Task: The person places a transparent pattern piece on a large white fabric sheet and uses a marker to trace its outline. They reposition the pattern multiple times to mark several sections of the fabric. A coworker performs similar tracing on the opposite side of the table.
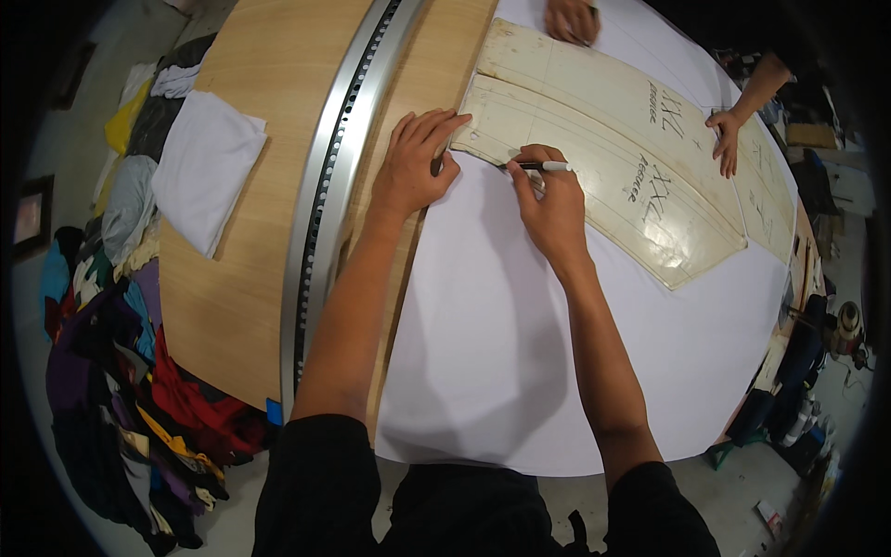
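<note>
A white cloth lies spread over the wooden table, with stiff, yellowed, see-through pattern pieces on top of it. My right hand grips a marker with a white barrel and a dark end, its tip at the near edge of the closest pattern piece. To the left, my left hand lies with fingers stretched toward the pattern's left corner and thumb apart. Across the table another person's hand rests at the far edge of the patterns, and that person's other hand presses on them farther right.
Left of the cloth a silver metal rail with a dark slotted channel crosses the table. Beyond it sits a folded white cloth. Piled colourful garments fill the floor at left. Assorted gear stands at the right.
</note>
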`<state>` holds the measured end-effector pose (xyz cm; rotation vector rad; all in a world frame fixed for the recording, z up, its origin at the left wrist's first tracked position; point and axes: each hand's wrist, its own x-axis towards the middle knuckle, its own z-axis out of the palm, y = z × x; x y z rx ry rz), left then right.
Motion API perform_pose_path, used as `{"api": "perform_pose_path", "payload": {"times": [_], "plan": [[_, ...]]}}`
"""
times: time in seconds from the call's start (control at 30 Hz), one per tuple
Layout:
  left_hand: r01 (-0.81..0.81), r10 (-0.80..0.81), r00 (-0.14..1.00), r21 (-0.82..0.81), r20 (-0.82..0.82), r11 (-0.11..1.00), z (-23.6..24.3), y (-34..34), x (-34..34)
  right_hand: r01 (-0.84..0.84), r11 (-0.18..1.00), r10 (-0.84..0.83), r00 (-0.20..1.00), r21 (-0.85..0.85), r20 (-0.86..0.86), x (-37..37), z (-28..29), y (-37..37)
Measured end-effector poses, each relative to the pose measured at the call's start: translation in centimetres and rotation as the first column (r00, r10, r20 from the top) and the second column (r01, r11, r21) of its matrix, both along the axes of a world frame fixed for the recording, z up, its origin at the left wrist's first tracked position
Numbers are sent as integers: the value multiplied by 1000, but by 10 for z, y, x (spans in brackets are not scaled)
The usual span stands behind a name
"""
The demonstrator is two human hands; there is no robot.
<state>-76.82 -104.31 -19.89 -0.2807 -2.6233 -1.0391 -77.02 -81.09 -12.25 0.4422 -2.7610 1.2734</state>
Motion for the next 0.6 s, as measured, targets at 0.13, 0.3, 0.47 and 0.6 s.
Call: {"api": "perform_pose_path", "payload": {"times": [0.13, 0.3, 0.47, 0.6], "plan": [[15, -15, 1000, -19, -3, 1000, 4, 2, 2, 25, 996, -26, 1000, 86, 13, 10, 8, 34], [15, -15, 1000, -52, -10, 999, -2, -1, 0, 61, 979, -77, 994, 193, 75, 25, 16, 87], [39, -40, 999, -94, -8, 995, 0, 0, -2, 106, 970, -125, 989, 217, 76, 43, 13, 147], [72, -67, 997, -116, 46, 991, 1, -2, 0, 193, 967, -221, 960, 169, 171, 58, 20, 181]]}}
